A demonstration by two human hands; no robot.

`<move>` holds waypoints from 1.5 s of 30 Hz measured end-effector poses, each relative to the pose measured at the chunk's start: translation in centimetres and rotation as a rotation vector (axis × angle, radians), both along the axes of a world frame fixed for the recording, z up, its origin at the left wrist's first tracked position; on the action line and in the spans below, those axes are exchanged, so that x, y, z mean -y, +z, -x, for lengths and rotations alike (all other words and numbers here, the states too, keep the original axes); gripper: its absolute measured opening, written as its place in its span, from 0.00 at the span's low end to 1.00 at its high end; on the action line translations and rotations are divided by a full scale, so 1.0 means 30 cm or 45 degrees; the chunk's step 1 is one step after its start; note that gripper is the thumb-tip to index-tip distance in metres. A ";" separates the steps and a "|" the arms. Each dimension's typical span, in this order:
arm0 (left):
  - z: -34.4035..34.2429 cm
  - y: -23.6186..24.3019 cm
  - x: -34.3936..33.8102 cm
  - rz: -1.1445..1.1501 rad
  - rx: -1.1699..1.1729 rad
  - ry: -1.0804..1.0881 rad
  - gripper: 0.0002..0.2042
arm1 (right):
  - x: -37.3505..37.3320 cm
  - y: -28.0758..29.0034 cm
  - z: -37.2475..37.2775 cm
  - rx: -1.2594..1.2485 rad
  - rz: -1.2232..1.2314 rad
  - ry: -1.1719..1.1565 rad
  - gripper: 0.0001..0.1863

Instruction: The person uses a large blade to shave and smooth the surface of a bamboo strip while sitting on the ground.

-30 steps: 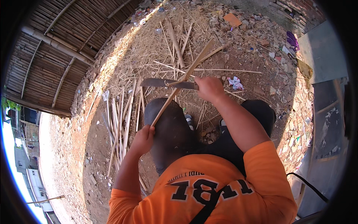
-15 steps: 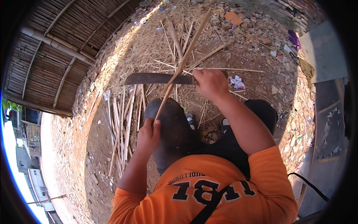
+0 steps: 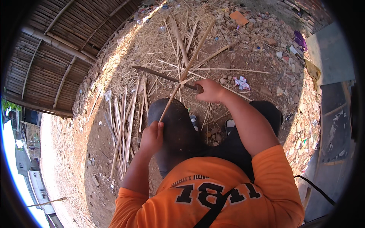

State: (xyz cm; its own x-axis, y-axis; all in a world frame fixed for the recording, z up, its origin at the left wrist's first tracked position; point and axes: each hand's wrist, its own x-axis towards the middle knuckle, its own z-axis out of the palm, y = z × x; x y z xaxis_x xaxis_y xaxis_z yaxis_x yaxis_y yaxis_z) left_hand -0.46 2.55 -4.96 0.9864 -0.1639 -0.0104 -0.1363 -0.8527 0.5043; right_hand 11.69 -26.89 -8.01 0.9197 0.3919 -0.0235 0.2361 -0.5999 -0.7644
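My left hand (image 3: 153, 136) is closed around the near end of a long bamboo strip (image 3: 198, 50), just beside my left knee. The strip slants away from me to the right, over other pieces on the ground. In my right hand (image 3: 211, 91) is the handle of a machete (image 3: 157, 74). Its dark blade lies across the middle of the strip, seen nearly edge-on, with the tip pointing far left. A small pale sliver shows where blade and strip meet.
A pile of split bamboo strips (image 3: 122, 129) lies left of my left leg. Beyond the blade, several bamboo pieces (image 3: 178, 38) fan out over straw-like shavings. Rubble and a crumpled wrapper (image 3: 242, 83) are at right. A woven bamboo wall (image 3: 57, 57) stands far left.
My right hand has come slightly nearer and left. The machete has turned from broad side to nearly edge-on, its tip swinging farther away. My left hand stays in place on the strip.
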 end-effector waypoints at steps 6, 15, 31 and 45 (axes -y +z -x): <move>-0.026 0.006 -0.006 -0.010 -0.071 0.005 0.19 | -0.027 -0.047 0.009 -0.151 -0.141 -0.027 0.24; -0.035 0.048 -0.009 0.028 -0.212 0.042 0.21 | -0.068 0.036 0.043 0.452 0.570 -0.262 0.08; -0.041 0.022 -0.024 0.130 -0.210 0.089 0.20 | -0.063 -0.013 0.031 -0.118 -0.001 -0.079 0.31; -0.078 0.106 0.039 -0.600 0.213 0.117 0.14 | -0.002 0.149 0.035 -0.059 -0.987 -0.482 0.20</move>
State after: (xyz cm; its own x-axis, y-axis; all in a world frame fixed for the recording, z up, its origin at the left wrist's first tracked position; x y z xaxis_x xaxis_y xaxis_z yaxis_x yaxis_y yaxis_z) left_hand 1.87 1.38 -1.78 0.9911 -0.0915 0.0967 -0.0957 -0.9946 0.0393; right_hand 10.65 -26.82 -3.54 0.9964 -0.0195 0.0830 0.0841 0.0627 -0.9945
